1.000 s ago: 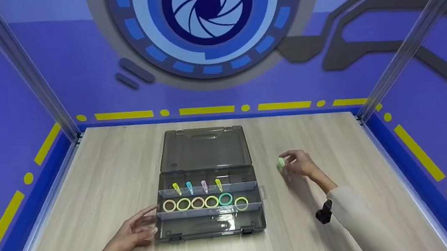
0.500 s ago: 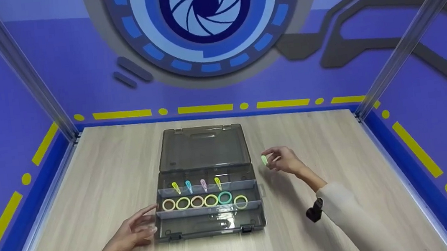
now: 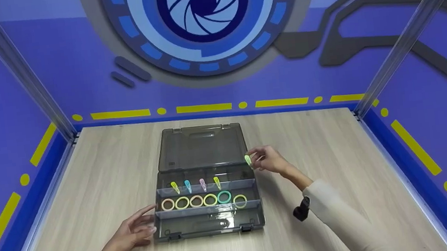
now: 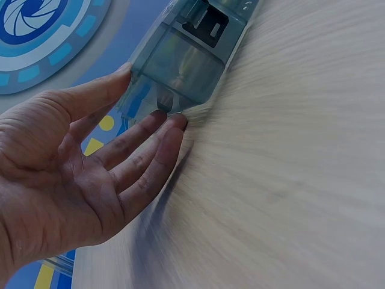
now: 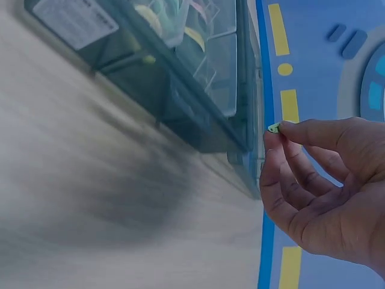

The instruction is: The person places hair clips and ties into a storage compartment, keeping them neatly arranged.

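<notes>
A smoky see-through organizer box (image 3: 160,229) lies with its lid (image 3: 203,146) folded back. In its back compartment several snap hair clips (image 3: 203,184) stand in a row, yellow, blue and pink. Several ring-shaped hair ties (image 3: 224,197) line the middle compartment, the rightmost one (image 3: 240,201) leaning over the front divider. Between thumb and index finger, my right hand (image 3: 269,160) pinches a light green hair clip (image 3: 248,159), by the box's right side near the hinge. My left hand (image 3: 128,235), fingers loosely bent, touches the box's left edge; its fingertips meet a corner (image 4: 162,99) in the left wrist view.
The box's front compartment (image 3: 192,225) has two latches along its front edge. A wooden tabletop (image 3: 312,132) surrounds the box, bounded by blue printed walls (image 3: 88,82) and metal posts (image 3: 403,42). A black device (image 3: 301,209) sits at my right wrist.
My right hand has moved left with the light green hair clip, from over the table to the box's right edge. The left hand stays at the box's left side.
</notes>
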{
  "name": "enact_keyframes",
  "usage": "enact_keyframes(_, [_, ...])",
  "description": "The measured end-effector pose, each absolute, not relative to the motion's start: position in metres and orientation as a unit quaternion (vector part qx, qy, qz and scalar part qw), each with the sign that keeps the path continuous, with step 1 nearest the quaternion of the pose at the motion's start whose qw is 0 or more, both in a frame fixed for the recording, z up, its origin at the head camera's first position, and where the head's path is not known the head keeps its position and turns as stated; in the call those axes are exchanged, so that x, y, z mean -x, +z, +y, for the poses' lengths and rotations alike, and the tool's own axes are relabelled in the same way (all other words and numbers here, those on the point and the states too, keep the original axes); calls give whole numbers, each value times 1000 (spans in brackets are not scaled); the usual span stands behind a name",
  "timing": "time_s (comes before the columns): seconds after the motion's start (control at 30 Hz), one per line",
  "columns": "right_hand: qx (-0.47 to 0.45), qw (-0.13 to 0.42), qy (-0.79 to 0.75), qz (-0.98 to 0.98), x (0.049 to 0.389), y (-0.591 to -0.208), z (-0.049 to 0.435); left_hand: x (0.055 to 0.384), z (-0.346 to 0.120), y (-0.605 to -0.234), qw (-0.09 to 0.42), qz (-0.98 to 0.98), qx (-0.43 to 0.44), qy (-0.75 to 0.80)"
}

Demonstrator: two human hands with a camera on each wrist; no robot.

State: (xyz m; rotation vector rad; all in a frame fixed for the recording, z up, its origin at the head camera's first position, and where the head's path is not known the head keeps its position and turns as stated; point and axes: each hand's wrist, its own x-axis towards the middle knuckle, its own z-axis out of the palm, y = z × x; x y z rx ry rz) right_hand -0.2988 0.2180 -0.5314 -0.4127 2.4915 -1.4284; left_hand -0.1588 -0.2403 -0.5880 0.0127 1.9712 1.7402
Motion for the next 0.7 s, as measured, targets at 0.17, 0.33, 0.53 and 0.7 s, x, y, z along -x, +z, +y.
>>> enact_keyframes(0.17, [140, 132, -499, 845, 299, -532, 206, 159, -241, -588, 246, 727, -9, 641])
enact_keyframes(0.33, [145, 142, -514, 834, 299, -535, 194, 159, -241, -588, 248, 722, -10, 645])
enact_keyframes(0.53, [154, 148, -514, 831, 299, -544, 183, 159, -241, -590, 244, 730, -14, 638])
enact_keyframes(0.7, [173, 144, -508, 832, 297, -551, 175, 159, -241, -591, 244, 729, -13, 639])
